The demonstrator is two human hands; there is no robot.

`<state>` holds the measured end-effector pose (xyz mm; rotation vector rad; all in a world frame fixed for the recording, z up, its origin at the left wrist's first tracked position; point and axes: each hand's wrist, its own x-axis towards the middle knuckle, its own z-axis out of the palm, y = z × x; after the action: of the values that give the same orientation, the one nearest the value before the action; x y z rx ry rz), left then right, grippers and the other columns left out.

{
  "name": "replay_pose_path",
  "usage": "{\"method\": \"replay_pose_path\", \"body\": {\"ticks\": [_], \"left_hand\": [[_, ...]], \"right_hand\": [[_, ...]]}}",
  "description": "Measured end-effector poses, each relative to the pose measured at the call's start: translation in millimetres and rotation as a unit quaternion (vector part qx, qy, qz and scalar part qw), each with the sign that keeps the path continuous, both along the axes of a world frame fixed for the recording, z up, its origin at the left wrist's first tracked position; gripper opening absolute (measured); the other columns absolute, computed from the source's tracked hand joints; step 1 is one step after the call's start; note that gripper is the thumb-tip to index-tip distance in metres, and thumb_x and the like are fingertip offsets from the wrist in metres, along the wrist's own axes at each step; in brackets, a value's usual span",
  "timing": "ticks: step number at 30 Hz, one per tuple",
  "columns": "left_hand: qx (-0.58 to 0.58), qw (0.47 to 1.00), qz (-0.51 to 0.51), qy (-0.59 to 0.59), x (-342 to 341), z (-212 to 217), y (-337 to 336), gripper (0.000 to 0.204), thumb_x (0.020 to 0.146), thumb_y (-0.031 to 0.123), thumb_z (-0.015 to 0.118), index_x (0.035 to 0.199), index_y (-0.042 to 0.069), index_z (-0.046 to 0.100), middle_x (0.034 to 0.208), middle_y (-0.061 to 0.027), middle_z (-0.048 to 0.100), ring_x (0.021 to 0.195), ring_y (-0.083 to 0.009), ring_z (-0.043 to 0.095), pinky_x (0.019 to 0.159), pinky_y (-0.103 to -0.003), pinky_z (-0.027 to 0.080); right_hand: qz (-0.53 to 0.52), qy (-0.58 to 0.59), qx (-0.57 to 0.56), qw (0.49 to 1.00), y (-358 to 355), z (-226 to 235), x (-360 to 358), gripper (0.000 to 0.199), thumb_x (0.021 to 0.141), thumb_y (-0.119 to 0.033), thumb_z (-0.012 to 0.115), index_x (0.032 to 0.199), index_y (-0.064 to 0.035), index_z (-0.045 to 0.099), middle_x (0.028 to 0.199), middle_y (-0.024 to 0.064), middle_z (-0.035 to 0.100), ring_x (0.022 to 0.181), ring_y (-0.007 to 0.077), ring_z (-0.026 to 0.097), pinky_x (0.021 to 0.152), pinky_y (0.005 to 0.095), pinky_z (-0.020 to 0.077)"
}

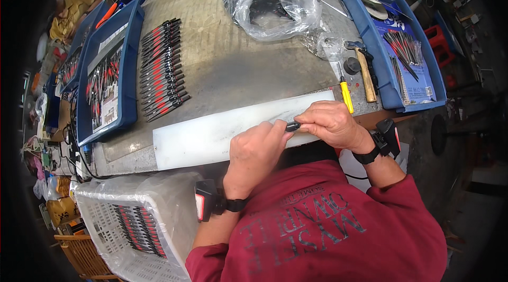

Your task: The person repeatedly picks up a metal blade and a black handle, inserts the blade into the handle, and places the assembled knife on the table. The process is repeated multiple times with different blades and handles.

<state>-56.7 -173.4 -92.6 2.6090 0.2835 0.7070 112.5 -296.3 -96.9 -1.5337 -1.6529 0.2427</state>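
Pinching a small black piece [292, 126] in both hands, over the white board [196, 136] at the near edge of the worktable [211, 78]. Grasping its left end with the left hand [257, 147], fingers curled in, fingertips bunched. Grasping its right end with the right hand [332, 122], thumb and fingertips pressing together. Releasing nothing, showing nothing else in either grasp.

Judging the step: handling one piece from both ends at once, probably mid-adjustment. Not telling twist, pull or push from a single still. For the next move, likely needing a firm left pinch, an equally firm right pinch, and good alignment along the piece; otherwise risking a slip onto the board.

On direction: lying crosswise to the body, running mostly left to right along the long axis, tilting slightly. Pointing right and a bit away from the body at one end, left and a bit nearer at the other. Not telling tip from tail, with fingers over both ends. Not telling contact with the board either.

Also logging a row of black-and-red rods [163, 70] on the worktable, beside the left blue tray [132, 44]. Logging a yellow-handled tool [346, 97] just beyond the right hand, plus a hammer [365, 73] between that and the right blue tray [360, 20].
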Motion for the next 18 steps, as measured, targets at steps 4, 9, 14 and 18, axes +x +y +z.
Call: {"method": "replay_pose_path", "body": {"ticks": [4,9,14,18], "left_hand": [[0.014,1.0,-0.014,-0.007,1,2,2,0.018,0.08,0.02,0.067,0.082,0.01,0.053,0.063,-0.005,0.046,0.053,-0.0224,0.053,0.046,-0.035,0.043],[0.036,0.999,-0.005,-0.01,1,2,2,0.019,0.079,0.02,0.067,0.081,0.01,0.051,0.063,-0.0047,0.045,0.054,-0.0212,0.053,0.046,-0.035,0.043],[0.021,1.0,-0.002,-0.01,3,-3,3,0.019,0.078,0.02,0.068,0.081,0.01,0.052,0.063,-0.0048,0.046,0.053,-0.0215,0.053,0.046,-0.034,0.043],[0.001,1.0,-0.003,-0.016,5,-8,4,0.019,0.078,0.018,0.068,0.081,0.009,0.052,0.064,-0.0051,0.048,0.053,-0.0221,0.054,0.046,-0.034,0.044]], "right_hand": [[0.015,-0.005,-0.002,1.0,2,0,4,0.015,0.074,-0.009,0.07,0.086,0.0001,0.067,0.077,0.014,0.065,0.07,0.0297,0.063,0.064,0.0362,0.0504],[0.02,0.002,0.008,1.0,4,-2,4,0.017,0.075,-0.007,0.07,0.089,0.0012,0.066,0.074,0.0129,0.064,0.067,0.0275,0.062,0.061,0.0345,0.0491],[0.003,0.018,-0.018,1.0,3,-4,2,0.017,0.076,-0.007,0.069,0.091,0.0008,0.066,0.08,0.0144,0.065,0.072,0.0302,0.063,0.065,0.036,0.0503],[-0.008,0.027,-0.042,0.999,1,-4,1,0.023,0.076,-0.007,0.068,0.097,0.0021,0.064,0.086,0.0155,0.064,0.076,0.0299,0.063,0.067,0.0356,0.0499]]}}
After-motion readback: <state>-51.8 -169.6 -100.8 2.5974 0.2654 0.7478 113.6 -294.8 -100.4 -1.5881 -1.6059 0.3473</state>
